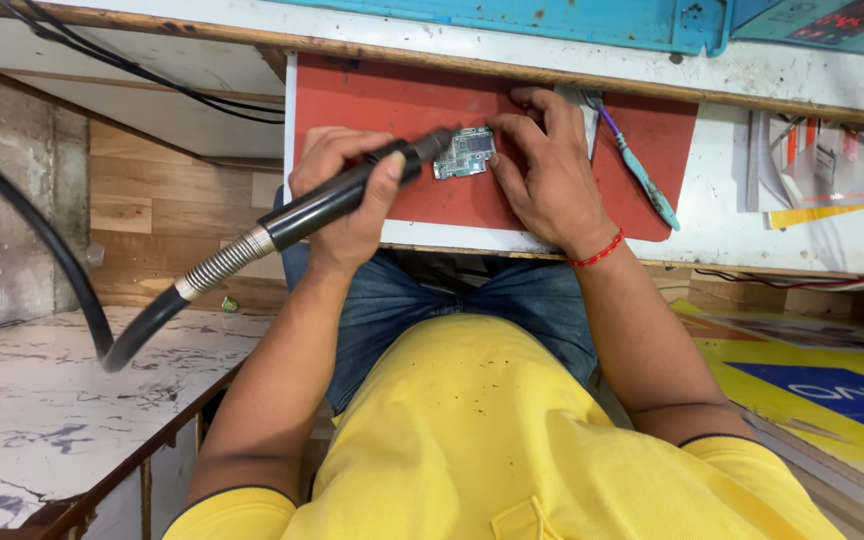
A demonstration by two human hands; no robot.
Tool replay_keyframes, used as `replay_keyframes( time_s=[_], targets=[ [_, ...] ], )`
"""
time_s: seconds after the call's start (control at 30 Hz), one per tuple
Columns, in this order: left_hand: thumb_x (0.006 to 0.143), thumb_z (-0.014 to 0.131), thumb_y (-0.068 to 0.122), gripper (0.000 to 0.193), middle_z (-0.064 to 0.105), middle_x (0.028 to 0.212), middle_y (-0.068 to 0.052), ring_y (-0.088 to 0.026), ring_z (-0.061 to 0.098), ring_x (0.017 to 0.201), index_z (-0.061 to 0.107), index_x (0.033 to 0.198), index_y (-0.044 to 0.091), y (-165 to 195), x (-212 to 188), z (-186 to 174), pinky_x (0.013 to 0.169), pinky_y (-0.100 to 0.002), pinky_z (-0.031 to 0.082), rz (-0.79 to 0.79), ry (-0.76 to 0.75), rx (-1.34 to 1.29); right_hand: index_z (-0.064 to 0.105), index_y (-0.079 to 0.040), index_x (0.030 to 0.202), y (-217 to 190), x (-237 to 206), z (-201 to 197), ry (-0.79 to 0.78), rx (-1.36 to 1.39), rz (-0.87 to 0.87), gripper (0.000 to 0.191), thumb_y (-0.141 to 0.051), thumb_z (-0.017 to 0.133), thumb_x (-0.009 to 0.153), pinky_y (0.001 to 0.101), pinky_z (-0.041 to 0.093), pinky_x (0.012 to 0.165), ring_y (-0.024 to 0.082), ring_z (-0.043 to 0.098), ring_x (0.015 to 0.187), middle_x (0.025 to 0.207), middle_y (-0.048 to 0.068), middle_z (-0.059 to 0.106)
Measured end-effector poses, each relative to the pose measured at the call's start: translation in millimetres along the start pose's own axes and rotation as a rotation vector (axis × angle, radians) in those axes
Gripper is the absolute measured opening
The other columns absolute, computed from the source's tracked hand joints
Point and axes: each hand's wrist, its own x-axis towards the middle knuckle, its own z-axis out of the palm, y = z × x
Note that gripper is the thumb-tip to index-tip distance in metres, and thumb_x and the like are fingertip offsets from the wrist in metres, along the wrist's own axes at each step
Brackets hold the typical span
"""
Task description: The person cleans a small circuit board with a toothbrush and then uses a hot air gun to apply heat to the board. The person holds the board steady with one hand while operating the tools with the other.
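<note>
The left hand point(347, 190) is wrapped around a black hot-air handpiece point(352, 192) (its ribbed metal collar and hose trail off past the wrist), nozzle aimed at a small green circuit board point(465, 153) lying between the two hands on a red mat point(392, 105). The right hand point(547, 165) rests fingers-down at the board's edge, seemingly pinning it, though the contact is hard to see. A teal-handled tool point(640, 175) lies just beyond the right hand.
</note>
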Motion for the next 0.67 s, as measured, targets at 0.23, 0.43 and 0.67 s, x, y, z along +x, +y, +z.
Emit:
replay_keyframes(
  time_s=[0.23,0.43,0.67],
  targets=[
    [0.096,0.078,0.028,0.027,0.074,0.099,-0.010,-0.024,0.064,0.098,0.071,0.104,0.003,0.1,1.9,-1.5,0.089,-0.036,0.055,0.028,-0.082,-0.063,0.067,-0.006,0.130,0.7,0.5,-1.2,0.008,-0.012,-0.038,0.037,-0.009,0.075,0.094,0.0485,0.043,0.111,0.040,0.048,0.129,0.144,0.019,0.051],
    [0.097,0.079,0.031,0.028,0.074,0.101,-0.009,-0.024,0.064,0.101,0.071,0.104,0.004,-1.3,-0.7,-1.7,0.091,-0.037,0.055,0.039,-0.083,-0.021,0.067,-0.007,0.132,-2.0,1.8,-2.6,-0.004,-0.029,-0.067,0.042,-0.008,0.075,0.092,0.0502,0.042,0.111,0.042,0.047,0.129,0.143,0.020,0.050],
    [0.097,0.079,0.035,0.032,0.075,0.101,-0.007,-0.026,0.065,0.101,0.072,0.104,0.005,-3.4,-3.1,-1.9,0.094,-0.037,0.053,0.057,-0.102,-0.011,0.068,-0.009,0.131,-1.5,0.5,-0.4,-0.022,-0.021,-0.007,0.039,-0.009,0.075,0.093,0.0489,0.042,0.112,0.040,0.047,0.129,0.144,0.019,0.050]
  ],
)
